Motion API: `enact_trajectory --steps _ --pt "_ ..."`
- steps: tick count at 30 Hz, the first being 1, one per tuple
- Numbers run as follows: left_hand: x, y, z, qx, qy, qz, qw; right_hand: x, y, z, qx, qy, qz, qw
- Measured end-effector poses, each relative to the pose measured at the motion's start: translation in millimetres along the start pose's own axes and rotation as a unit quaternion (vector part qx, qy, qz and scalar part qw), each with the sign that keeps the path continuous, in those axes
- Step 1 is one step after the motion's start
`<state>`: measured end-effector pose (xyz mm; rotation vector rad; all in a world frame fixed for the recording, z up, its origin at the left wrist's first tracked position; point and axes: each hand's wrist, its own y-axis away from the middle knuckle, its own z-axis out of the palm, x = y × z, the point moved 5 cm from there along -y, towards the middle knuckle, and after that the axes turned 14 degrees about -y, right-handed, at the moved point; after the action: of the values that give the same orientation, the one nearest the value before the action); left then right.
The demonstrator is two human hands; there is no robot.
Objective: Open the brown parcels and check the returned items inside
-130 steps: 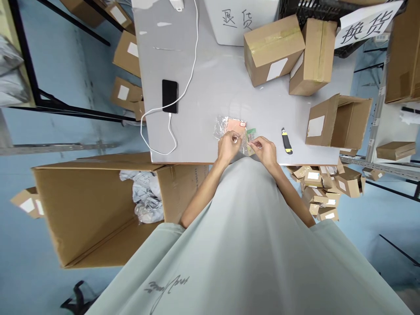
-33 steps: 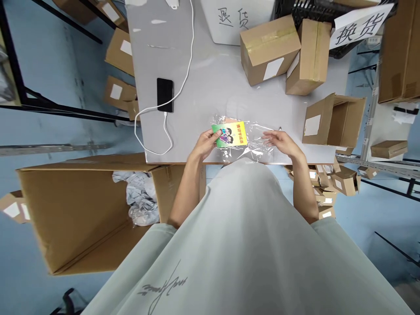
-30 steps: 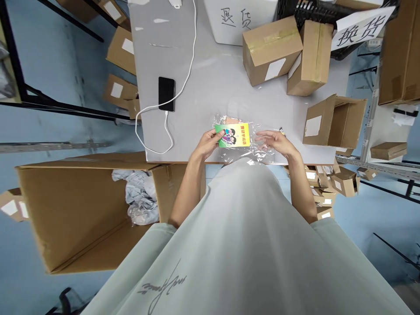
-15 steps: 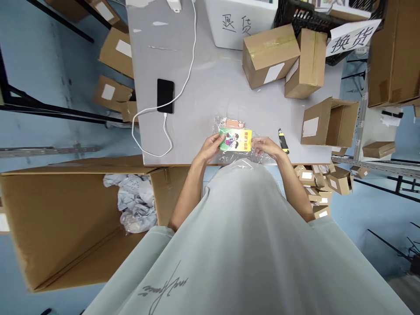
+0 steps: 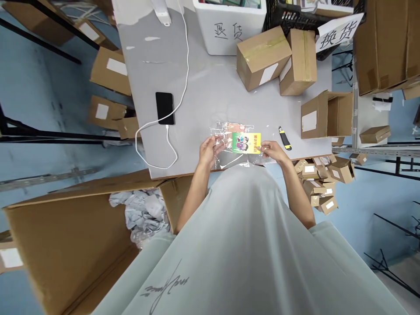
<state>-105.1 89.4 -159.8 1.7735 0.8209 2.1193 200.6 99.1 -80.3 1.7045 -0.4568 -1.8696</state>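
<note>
A small green and yellow booklet [image 5: 246, 143] with cartoon figures on its cover is over the table's near edge. My right hand [image 5: 274, 151] pinches its right end. My left hand [image 5: 209, 151] is left of the booklet, its fingers closed on the crinkled clear plastic bag [image 5: 220, 130]. Part of this plastic lies around and under the booklet, and its exact outline is hard to make out. A pinkish-brown item [image 5: 236, 127] shows just behind the booklet, partly covered. To the right of my right hand lies a yellow and black box cutter [image 5: 285, 138].
A phone [image 5: 164, 108] with a white cable lies on the left of the table. Cardboard boxes [image 5: 264, 57], an open box [image 5: 326, 114], a white bin [image 5: 229, 30] and a black crate [image 5: 275, 17] stand behind and right. A large open carton [image 5: 82, 245] holds crumpled plastic at left.
The booklet has shifted right, away from my left hand's fingers, which were at its left end and are now on the plastic. The camera view has turned slightly.
</note>
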Motion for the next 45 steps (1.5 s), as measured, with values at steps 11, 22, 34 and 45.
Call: enact_trajectory --steps 11,22,34,45 --pt "0.8 -27.6 7.1 0.014 -0.008 -0.078 0.997 -7.5 84.2 -90.4 0.193 -0.011 -0.101 0.976" --pt "30.3 -5.6 101.6 0.013 -0.015 -0.079 0.997 -63.6 117.3 -235.4 0.303 -0.015 -0.243 0.921" --pt "142.0 13.5 292.3 -0.121 -0.065 0.191 0.972 -50.4 95.5 -276.2 0.096 -0.071 -0.178 0.977" --pt "165.4 37.0 342.4 -0.134 -0.1 0.212 0.963 58.2 -93.7 -144.2 -0.002 -0.05 0.054 0.997"
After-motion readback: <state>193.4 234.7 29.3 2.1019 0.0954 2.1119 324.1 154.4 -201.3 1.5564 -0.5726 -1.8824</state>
